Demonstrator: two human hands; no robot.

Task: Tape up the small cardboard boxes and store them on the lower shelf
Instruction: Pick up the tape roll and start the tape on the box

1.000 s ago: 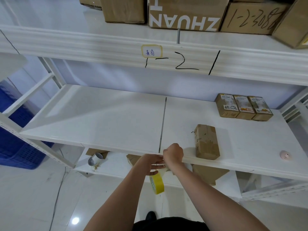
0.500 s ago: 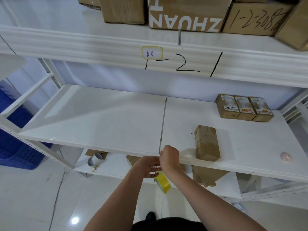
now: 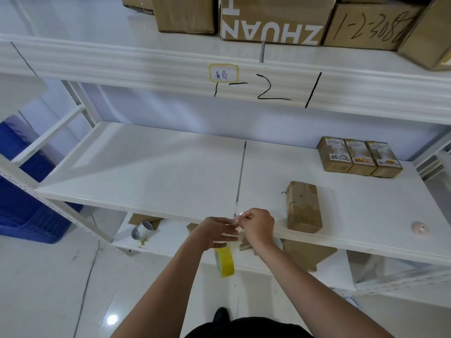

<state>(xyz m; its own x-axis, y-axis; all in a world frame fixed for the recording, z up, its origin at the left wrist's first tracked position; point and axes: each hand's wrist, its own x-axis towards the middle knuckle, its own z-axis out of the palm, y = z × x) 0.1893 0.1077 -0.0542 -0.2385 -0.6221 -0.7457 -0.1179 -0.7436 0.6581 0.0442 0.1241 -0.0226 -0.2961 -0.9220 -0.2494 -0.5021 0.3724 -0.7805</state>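
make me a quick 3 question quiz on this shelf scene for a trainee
1. True or false: the yellow tape roll rests on the shelf.
2. How many small labelled boxes stand in the row at the back right? A) two B) three C) five
3. Fill in: both hands work on the clear tape end at the shelf's ____ edge.

Key: 1 false, it hangs below the hands. 2 B. 3 front.

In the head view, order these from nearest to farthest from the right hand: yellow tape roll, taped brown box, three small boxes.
From the right hand:
1. yellow tape roll, just below-left.
2. taped brown box, right.
3. three small boxes, far back right.
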